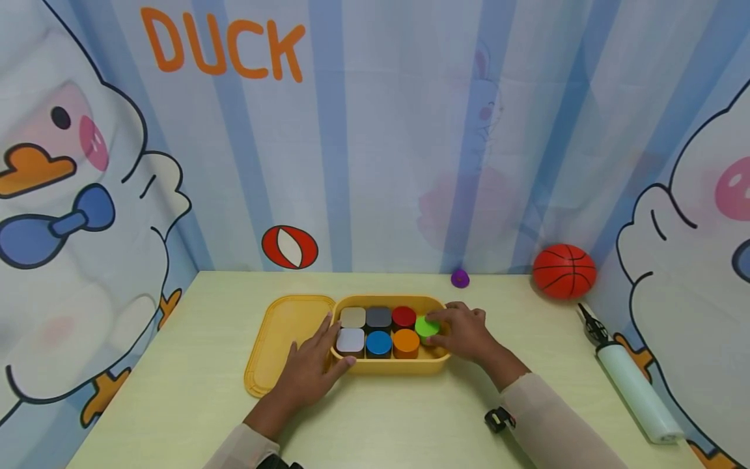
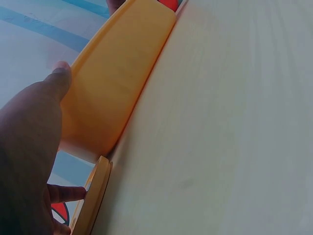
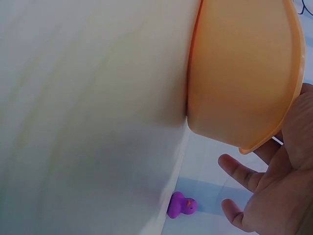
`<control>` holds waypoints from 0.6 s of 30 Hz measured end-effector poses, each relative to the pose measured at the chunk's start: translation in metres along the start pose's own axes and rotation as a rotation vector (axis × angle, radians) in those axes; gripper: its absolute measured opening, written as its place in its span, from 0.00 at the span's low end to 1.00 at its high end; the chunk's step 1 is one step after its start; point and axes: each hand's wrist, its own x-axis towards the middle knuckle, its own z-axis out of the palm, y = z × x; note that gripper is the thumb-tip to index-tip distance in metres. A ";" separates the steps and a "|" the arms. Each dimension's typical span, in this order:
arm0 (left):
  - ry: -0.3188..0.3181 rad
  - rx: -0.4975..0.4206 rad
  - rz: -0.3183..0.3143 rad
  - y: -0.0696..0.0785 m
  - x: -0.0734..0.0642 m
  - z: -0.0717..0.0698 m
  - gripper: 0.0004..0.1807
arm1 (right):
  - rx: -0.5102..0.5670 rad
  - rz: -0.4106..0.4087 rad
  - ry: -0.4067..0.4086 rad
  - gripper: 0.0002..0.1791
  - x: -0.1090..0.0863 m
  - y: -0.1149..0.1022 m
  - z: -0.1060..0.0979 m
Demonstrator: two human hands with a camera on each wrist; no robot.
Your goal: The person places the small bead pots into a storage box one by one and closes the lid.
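A yellow plastic box [image 1: 389, 368] stands on the table with small round and square-topped jars inside, in two rows. Their tops include a red one [image 1: 403, 317], a blue one [image 1: 378, 342] and an orange one [image 1: 406, 341]. With thumb and index finger my right hand [image 1: 467, 331] pinches a green-topped jar [image 1: 427, 327] at the box's right end; its other fingers extend outside the wall. My left hand [image 1: 310, 366] rests at the left end, fingers stretched out, thumb at the front rim. Beneath that hand lies the box's yellow lid [image 1: 263, 352].
A purple toy duck [image 3: 181, 204] sits at the table's back edge. Farther right are a red basketball [image 1: 564, 271] and a pale hand pump [image 1: 638, 391] with a black nozzle. A printed curtain [image 1: 392, 130] hangs behind the table.
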 end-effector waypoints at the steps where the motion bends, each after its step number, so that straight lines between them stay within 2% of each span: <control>1: 0.001 -0.001 0.000 0.000 0.000 0.000 0.46 | -0.006 0.005 -0.003 0.24 0.000 0.000 0.000; 7: 0.000 0.003 0.000 0.000 0.000 0.001 0.46 | -0.031 0.027 -0.014 0.26 0.001 -0.004 -0.001; 18: -0.006 0.011 -0.006 0.000 0.000 0.001 0.46 | -0.041 0.005 -0.008 0.27 0.000 -0.006 -0.003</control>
